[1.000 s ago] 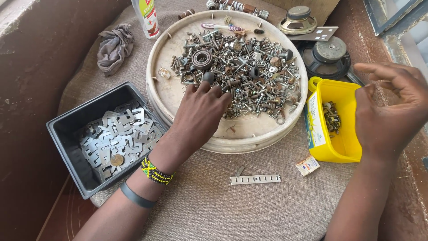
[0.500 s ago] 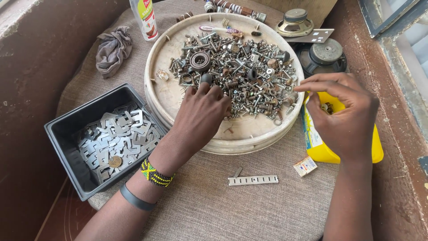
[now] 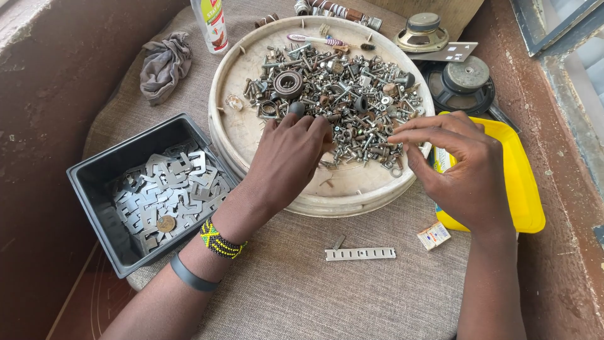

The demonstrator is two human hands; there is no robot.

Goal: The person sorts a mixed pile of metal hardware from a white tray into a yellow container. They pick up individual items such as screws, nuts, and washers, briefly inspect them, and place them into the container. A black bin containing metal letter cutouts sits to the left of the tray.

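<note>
A round cream tray [image 3: 352,195] holds a heap of screws, nuts and washers [image 3: 352,101], with a dark bearing ring [image 3: 289,82] on its left. My left hand [image 3: 289,157] rests palm down in the tray, fingertips in the near edge of the heap. My right hand [image 3: 462,167] hovers at the heap's right edge, fingers drawn together in a pinch over the screws; I cannot tell whether it holds one. Behind that hand lies a yellow tub [image 3: 516,182], partly hidden.
A black bin [image 3: 94,214] of flat metal stampings and a coin sits at left. A slotted metal strip [image 3: 360,254] and a small box [image 3: 434,235] lie in front. Two loudspeakers [image 3: 462,82], a grey rag [image 3: 162,63] and a bottle [image 3: 211,22] stand behind.
My right hand has swung left from above the yellow tub to the right edge of the screw heap. My left hand has stayed in the tray.
</note>
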